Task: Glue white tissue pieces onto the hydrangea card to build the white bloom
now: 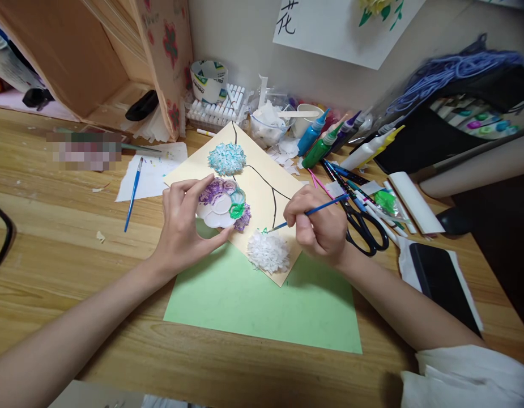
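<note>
My left hand grips a small white paint palette by its edges; purple, teal and green paint lie in its wells. In my right hand is a blue paintbrush, its tip touching the upper edge of a white paper flower, where some green shows. The flower sits on a cream card with black drawn stems. Farther up the card is a blue-and-white paper flower. A purple flower is partly hidden behind the palette. Under the card lies a green sheet.
A second paintbrush rests on paint-spotted paper at the left. Black-handled scissors and a black phone lie at the right. Paint bottles, markers and a bowl of white paper scraps stand at the back.
</note>
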Motion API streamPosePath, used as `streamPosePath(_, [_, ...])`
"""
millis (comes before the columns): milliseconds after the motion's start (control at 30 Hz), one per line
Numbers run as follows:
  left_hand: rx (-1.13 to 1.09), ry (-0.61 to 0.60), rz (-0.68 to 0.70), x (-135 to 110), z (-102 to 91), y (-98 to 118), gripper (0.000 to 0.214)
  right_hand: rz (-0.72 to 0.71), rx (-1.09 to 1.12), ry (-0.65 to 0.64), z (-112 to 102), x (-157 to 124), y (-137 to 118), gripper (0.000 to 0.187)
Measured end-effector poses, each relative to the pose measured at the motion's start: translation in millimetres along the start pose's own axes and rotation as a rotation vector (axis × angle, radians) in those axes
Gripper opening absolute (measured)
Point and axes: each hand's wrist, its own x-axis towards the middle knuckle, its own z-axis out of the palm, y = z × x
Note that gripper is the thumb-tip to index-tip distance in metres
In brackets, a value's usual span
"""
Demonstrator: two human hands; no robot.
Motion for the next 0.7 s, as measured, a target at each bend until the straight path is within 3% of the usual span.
streamPosePath(167, [-0.001,-0.008,-0.010,0.0,0.0,0.1,0.081,0.001,0.007,0.039,-1.4,0.1,0.7,0.018])
streamPosePath(400, [-0.008,-0.015,-0.023,0.6,-0.5,1.3,0.080,-0.011,-0.016,-0.055,-1.1,1.5,-1.2,0.018])
streamPosePath(567, [-0.006,-0.020,-0.026,0.5,-0.6,1.4,0.079,-0.030,-0.013,0.008,-1.4,1.4,-2.1,0.018])
streamPosePath(700, [-0.009,-0.011,-0.015,0.1,0.0,0.2,0.080,-0.017,0.005,-0.028,-1.5,2.1,-3.3,0.018])
